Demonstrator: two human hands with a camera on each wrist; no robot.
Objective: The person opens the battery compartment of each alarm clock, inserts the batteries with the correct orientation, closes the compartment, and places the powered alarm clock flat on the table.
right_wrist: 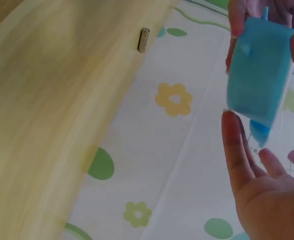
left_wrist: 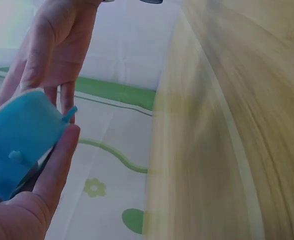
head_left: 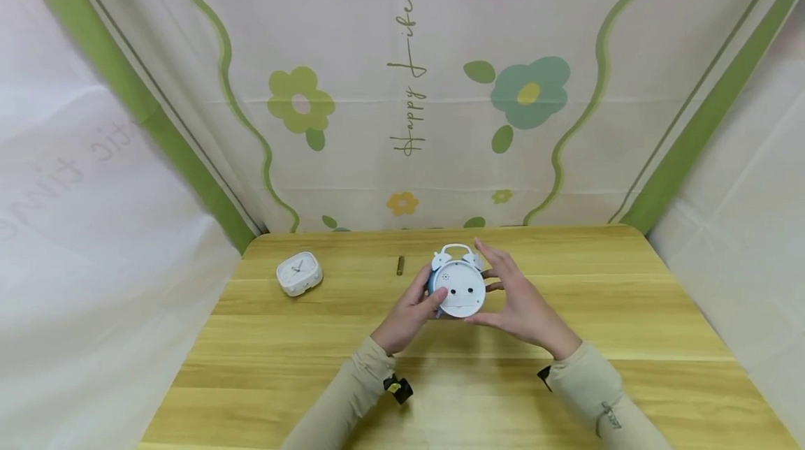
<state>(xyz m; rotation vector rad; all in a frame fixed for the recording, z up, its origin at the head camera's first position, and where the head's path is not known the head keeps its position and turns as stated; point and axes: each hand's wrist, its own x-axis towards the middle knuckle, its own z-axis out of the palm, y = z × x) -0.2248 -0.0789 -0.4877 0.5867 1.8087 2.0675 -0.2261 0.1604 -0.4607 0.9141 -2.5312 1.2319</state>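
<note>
A small twin-bell alarm clock [head_left: 462,282], blue round the side with a white back and handle, is held up over the table, its back turned toward me. My left hand [head_left: 411,307] grips it by its left edge, thumb on the back cover. In the left wrist view its blue side [left_wrist: 24,137] rests between those fingers and thumb. My right hand [head_left: 525,303] is spread beside the clock's right edge. The right wrist view shows one extended fingertip at the blue casing [right_wrist: 259,70]; whether it touches is hard to tell. The clock's face is hidden.
A white rounded-square clock [head_left: 299,273] lies on the left of the wooden table [head_left: 283,380]. Behind the held clock's left side lies a small battery [head_left: 400,265]. A patterned cloth curtain [head_left: 440,177] stands along the back edge, with white cloth on both sides.
</note>
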